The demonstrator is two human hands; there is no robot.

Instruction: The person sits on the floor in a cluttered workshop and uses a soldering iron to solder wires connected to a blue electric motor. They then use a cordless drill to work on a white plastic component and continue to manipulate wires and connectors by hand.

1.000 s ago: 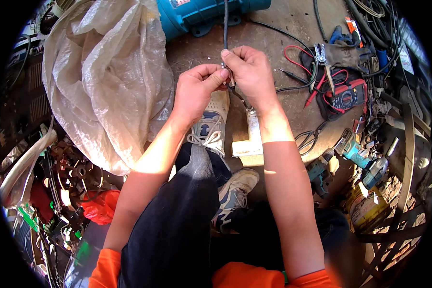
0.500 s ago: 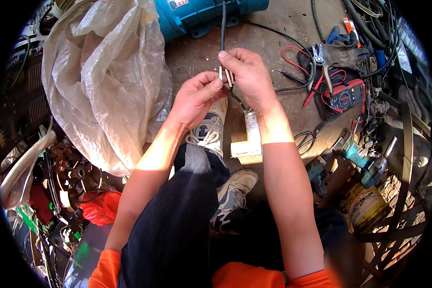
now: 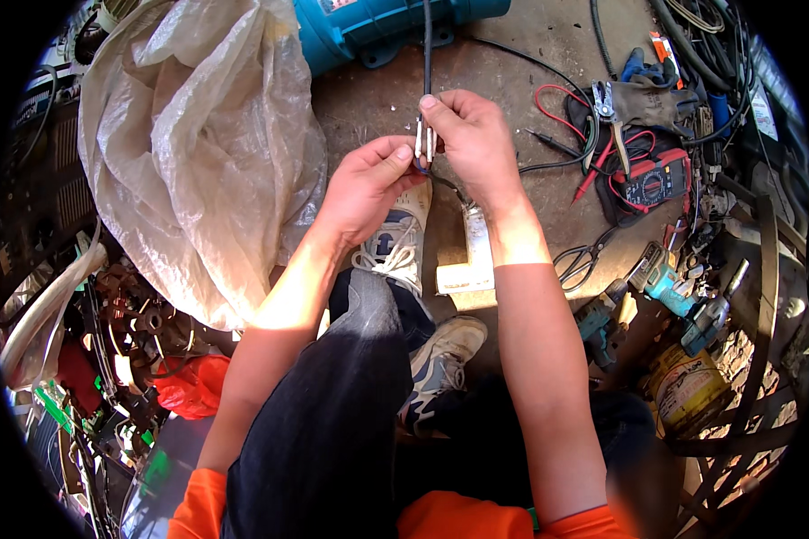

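Note:
A black cable comes down from the blue motor at the top. My right hand is closed on its lower part, thumb and forefinger pinched together. Several pale-sleeved wire ends stick out of it between my hands. My left hand is closed in a pinch at the lower tips of these wires, where a dark strand shows. Another dark lead runs from there toward a white L-shaped piece on the ground. The exact joint is partly hidden by my fingertips.
On the right lie a red-edged multimeter with leads, wire strippers, gloves, scissors, teal power tools and a yellow bucket. A translucent plastic sheet covers the left. My shoes are below my hands.
Both hands stay on the cable and wires. My left fingers have shifted slightly at the wire tips, and the pale wires now show more upright. The whole view has shifted a little.

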